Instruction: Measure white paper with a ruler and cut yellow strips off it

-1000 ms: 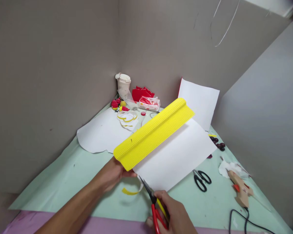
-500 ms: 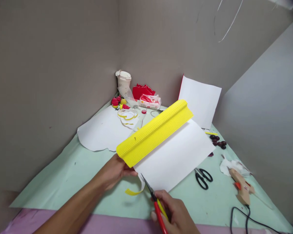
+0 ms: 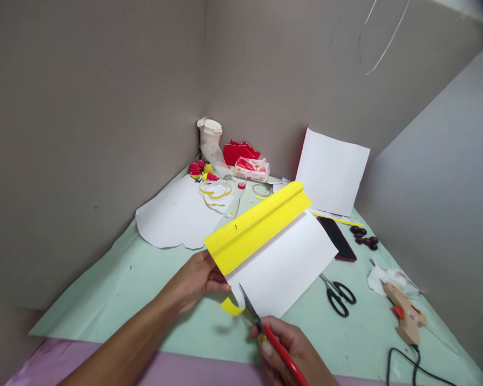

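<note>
A corrugated sheet, yellow on its folded-over face and white on the other, is held up at its left end by my left hand, the fingers partly behind it. Red-and-yellow-handled scissors are gripped in my right hand. Their blades meet the sheet's lower left edge, where a narrow strip curls down with its yellow side showing. The sheet is tilted above the green table cover.
Black-handled scissors, a phone and a glue gun with its cord lie right. Dark round pieces sit beyond. White paper lies left; a lidded cup and wipes pack stand behind.
The sheet's far end has dropped, uncovering the phone. The scissors have swung, handles further right, and the hanging strip looks shorter. The whole view has shifted slightly.
</note>
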The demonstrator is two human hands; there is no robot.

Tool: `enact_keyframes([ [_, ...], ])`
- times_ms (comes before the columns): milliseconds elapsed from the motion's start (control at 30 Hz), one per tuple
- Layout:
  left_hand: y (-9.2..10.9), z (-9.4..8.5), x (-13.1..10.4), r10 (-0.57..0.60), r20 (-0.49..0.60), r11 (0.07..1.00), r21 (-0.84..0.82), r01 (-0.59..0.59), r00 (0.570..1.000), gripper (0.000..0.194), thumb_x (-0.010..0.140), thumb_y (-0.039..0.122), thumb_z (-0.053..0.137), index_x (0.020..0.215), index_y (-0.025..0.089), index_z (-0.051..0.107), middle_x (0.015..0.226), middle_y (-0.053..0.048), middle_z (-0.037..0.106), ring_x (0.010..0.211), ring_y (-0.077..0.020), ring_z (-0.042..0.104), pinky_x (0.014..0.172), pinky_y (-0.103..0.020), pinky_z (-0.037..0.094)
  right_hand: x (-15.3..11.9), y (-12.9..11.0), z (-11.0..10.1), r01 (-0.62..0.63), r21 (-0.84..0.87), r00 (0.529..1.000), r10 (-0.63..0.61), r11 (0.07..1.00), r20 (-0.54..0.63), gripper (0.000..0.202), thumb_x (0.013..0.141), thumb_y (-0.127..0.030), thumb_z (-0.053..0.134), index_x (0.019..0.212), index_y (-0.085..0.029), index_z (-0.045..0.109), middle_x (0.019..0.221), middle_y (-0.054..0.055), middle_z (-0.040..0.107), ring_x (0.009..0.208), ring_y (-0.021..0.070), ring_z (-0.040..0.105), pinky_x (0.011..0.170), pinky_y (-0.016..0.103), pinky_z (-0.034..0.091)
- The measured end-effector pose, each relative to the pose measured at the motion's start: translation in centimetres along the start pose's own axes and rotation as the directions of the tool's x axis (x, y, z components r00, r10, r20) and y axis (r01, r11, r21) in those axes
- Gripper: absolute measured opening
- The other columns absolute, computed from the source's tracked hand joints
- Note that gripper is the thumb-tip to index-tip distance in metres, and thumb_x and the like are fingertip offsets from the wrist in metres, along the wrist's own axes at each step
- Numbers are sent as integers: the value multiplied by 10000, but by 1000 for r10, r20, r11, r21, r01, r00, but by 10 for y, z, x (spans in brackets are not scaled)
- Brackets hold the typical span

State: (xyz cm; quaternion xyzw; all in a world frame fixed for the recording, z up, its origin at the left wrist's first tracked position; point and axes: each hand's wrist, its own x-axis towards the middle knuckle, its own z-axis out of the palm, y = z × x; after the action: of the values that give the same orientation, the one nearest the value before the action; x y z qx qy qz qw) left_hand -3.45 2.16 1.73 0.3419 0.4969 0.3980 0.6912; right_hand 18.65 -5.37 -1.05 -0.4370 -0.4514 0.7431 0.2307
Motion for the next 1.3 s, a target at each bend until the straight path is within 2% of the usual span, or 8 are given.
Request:
enact_keyframes([
  [367,0,0,1,-1,18,1000,27,0,1000,336,820,456,626,1015,194,705,911,-58,752,710,-159,667,645,-252,549,3,8,-6,14,-153,999,-21,988,-43,647,740,-763,662,988,-170,589,519,-121,359,394,39,273,407,178,266],
  [667,0,1,-2,-10,13,1000,29,10,1000,334,780,448,666,1000,203,724,928,-64,759,698,-161,663,644,-257,543,2,8,-6,46,-249,994,-68,967,-81,601,769,-717,668,985,-158,621,553,-101,340,445,54,249,428,194,209],
  [900,2,2,-3,-17,-3,999,27,17,1000,305,750,459,684,922,213,737,889,-52,763,681,-167,663,641,-259,541,2,9,-7,90,-342,987,-129,935,-92,525,801,-658,664,968,-160,648,600,-75,347,525,78,260,484,218,226],
  [1033,1,2,-2,-16,3,999,35,16,1000,315,754,449,684,953,211,741,900,-55,766,693,-169,668,634,-251,540,2,8,-8,131,-362,982,-172,923,-84,510,818,-640,648,978,-156,657,600,-70,359,544,91,287,508,224,258],
  [1167,-1,0,-1,-13,14,1000,21,12,1000,365,770,478,681,1001,202,734,904,-63,768,710,-176,683,632,-251,542,2,7,-9,104,-358,990,-129,928,-49,496,821,-614,670,983,-145,655,604,-72,352,532,85,281,497,216,248],
  [1300,-2,-1,-1,-13,16,1000,22,12,1000,435,784,498,673,1084,187,717,897,-72,770,687,-171,684,631,-261,549,2,8,-9,92,-351,990,-123,932,-68,547,821,-672,631,981,-149,656,603,-71,344,506,79,263,467,211,227],
])
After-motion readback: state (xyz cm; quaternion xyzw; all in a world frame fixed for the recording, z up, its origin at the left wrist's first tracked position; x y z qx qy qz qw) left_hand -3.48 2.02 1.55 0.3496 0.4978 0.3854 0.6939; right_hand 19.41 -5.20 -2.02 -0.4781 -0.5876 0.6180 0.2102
